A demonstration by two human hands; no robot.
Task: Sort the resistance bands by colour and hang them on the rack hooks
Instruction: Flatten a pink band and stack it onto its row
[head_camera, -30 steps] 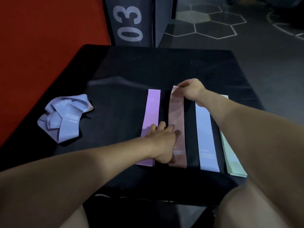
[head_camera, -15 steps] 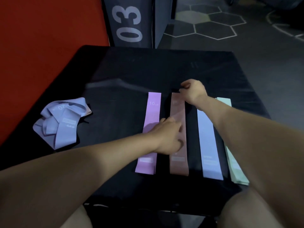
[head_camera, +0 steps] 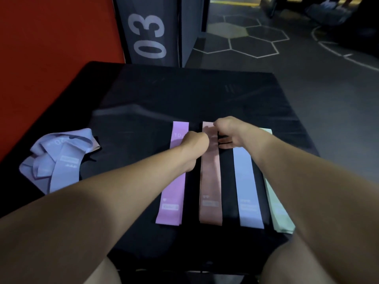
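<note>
Head view, sole entry: bands laid out on your black mat [head_camera: 205, 95], which fills the middle of the frame; four flat strips run side by side, apart from one another, near the centre and lower right; purple band [head_camera: 171, 193] leftmost, then pink band [head_camera: 210, 181], then pale blue band [head_camera: 247, 185], then mint band [head_camera: 280, 210] at the right, partly under your forearm; each lies straight with a pale label near its lower end, and the purple one shows "10" near its top; laid parallel like this, I judge, so that each colour keeps its own lane before hanging.

Left hand [head_camera: 194, 144]: it sits at the upper part of the pink band, beside the purple one, fingers curled; blur keeps you from telling whether it grips the fabric or only presses it.

Right hand [head_camera: 229, 132]: it is at the top end of the pink band, fingers bent over the edge; it looks like a pinch to square that end, but you cannot tell for sure.

Unsorted pile [head_camera: 55, 160]: a crumpled heap of lilac-blue bands at the left of the frame, well apart from the row, with a sliver of pink at its upper right edge.

Rack hooks: none in view; hanging is not yet begun.

Surroundings: red panel [head_camera: 51, 48] upper left; grey pillar marked "03" [head_camera: 149, 35] top centre.
</note>
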